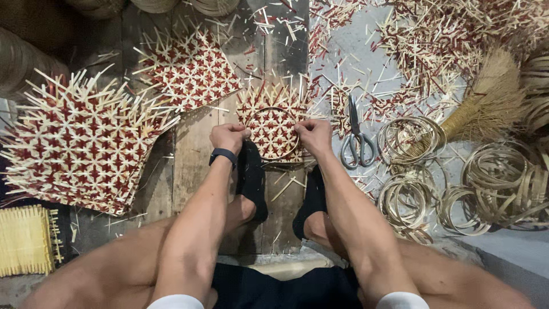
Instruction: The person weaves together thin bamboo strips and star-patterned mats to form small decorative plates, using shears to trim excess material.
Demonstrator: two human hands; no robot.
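Small red-and-cream woven mat (271, 123), flat

Worn wood planks (191, 154) over grey concrete floor (354, 51), dim light

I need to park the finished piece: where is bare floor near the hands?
Bare board shows between the large woven mat and the left hand, beside the left foot. A smaller bare strip lies between the feet. Right of the right hand it is crowded: scissors, bamboo rings, offcuts.
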